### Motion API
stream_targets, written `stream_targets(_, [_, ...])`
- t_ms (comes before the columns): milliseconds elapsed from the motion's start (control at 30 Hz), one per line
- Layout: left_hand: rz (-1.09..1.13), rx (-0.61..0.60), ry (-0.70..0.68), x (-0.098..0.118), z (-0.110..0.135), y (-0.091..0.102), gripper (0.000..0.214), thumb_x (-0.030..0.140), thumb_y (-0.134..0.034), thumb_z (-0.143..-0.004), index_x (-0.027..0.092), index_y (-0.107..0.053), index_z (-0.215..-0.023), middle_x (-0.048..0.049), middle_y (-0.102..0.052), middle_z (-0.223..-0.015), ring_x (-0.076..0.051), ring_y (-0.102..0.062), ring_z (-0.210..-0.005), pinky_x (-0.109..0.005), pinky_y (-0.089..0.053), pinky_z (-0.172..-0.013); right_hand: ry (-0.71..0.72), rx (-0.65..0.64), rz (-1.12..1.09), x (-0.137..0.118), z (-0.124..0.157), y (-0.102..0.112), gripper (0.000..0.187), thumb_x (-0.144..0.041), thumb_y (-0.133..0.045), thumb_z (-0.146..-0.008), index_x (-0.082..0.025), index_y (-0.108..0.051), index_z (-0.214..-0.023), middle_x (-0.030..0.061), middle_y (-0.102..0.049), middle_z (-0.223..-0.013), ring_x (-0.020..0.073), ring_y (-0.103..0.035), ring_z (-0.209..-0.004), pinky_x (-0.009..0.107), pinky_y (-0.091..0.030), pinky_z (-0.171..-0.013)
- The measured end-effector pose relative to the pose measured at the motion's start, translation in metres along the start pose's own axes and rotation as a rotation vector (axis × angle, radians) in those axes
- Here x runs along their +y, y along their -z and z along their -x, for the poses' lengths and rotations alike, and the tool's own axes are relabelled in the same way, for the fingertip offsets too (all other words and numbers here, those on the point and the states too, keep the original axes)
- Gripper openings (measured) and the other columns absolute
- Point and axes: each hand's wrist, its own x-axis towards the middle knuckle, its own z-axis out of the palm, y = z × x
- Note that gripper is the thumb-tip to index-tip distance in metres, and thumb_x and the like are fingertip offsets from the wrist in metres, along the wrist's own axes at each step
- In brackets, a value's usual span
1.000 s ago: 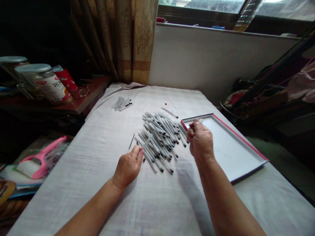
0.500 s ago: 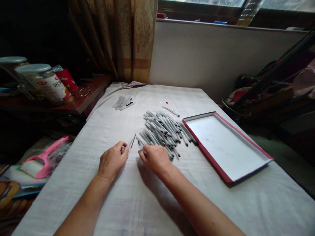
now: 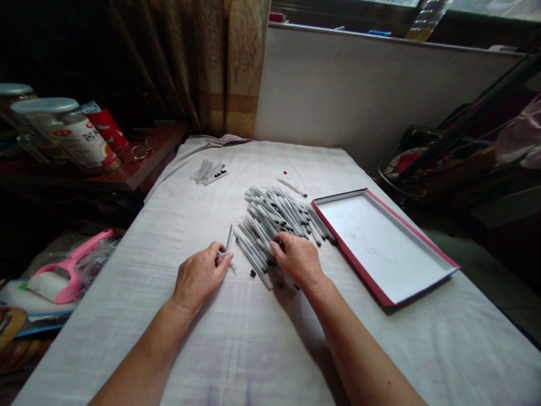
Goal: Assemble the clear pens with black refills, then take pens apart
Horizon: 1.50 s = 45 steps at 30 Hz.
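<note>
Right hand point(image 3: 299, 260) has shifted rightward along near side of pen pile point(image 3: 270, 211), baring loose black cap point(image 3: 252, 273); picking now seems centred deeper in pile, mid-desk point(image 3: 203, 361). Right fingers curled at pens, grip cannot be told. Left hand point(image 3: 200, 273), left of pile, pinches pale tube point(image 3: 234, 265). Tray point(image 3: 380, 248) toward desk's right edge.

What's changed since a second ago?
The right hand moved left from over the shallow red-sided box to the near part of the pile of pens; whether its grip holds one is hidden. The left hand shifted slightly left, still holding a clear tube. The box, far bundle of clear tubes and small red piece stayed put.
</note>
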Motion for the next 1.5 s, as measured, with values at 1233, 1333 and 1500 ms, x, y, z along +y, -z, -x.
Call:
stream_targets(1233, [0.078,0.614,-0.689,0.0,0.001,-0.01,0.014,0.028,-0.051,-0.095,0.018,-0.061,-0.099,-0.0051,-0.07,-0.085,-0.02,-0.062,-0.081,-0.034,-0.047,-0.08,0.052,-0.021,-1.197,0.027,0.014,-0.009,0.025,-0.04,-0.063,-0.079,-0.017,-0.065,-0.07,-0.0003,-0.061,-0.059,0.0093,-0.048,-0.051,0.022,-0.039,-0.049])
stream_targets(1333, [0.081,0.618,-0.694,-0.001,0.001,-0.012,0.014,0.027,-0.052,-0.095,0.018,-0.061,-0.099,-0.0053,-0.07,-0.085,-0.02,-0.063,-0.081,-0.034,-0.047,-0.08,0.048,-0.043,-1.201,0.027,0.014,-0.01,0.023,-0.038,-0.063,-0.079,-0.017,-0.065,-0.072,-0.0001,-0.062,-0.061,0.0095,-0.05,-0.051,0.022,-0.042,-0.049])
stream_targets(1500, [0.088,0.617,-0.693,-0.001,0.0,-0.013,0.015,0.029,-0.05,-0.096,0.018,-0.06,-0.096,-0.005,-0.069,-0.083,-0.02,-0.063,-0.079,-0.033,-0.048,-0.078,0.08,-0.057,-1.194,0.027,0.014,-0.011,0.02,-0.035,-0.062,-0.08,-0.017,-0.064,-0.073,0.0001,-0.063,-0.062,0.0106,-0.054,-0.053,0.022,-0.045,-0.051])
